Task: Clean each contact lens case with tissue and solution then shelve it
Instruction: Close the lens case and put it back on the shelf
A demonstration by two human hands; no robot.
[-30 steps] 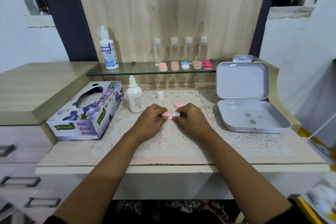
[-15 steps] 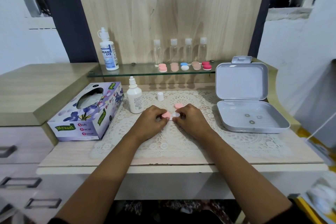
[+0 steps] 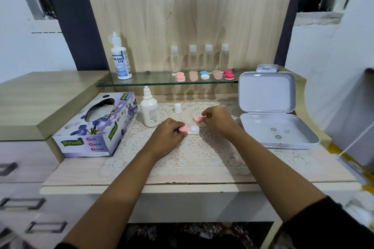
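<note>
The case [image 3: 191, 130] lies in the middle of the lace mat [image 3: 202, 153]. It is a small white plastic piece with two round wells: the left one wears a flat pink lid [image 3: 183, 128], the right one stands uncovered and smooth. The left hand [image 3: 168, 136] curls round the lidded end, hiding its near edge. The right hand [image 3: 219, 120], apart from the left, pinches a loose pink lid [image 3: 198, 119] by its rim just behind the case; whether that lid touches the mat cannot be told. Nearby stand a white dropper bottle [image 3: 149, 113], its small cap [image 3: 177, 108] and a glossy cardboard tissue box [image 3: 95, 125]. An open grey plastic box [image 3: 277, 143] holds three tiny rings, too small to make out. On the glass shelf [image 3: 153, 82] sit other cases [image 3: 204, 76].
</note>
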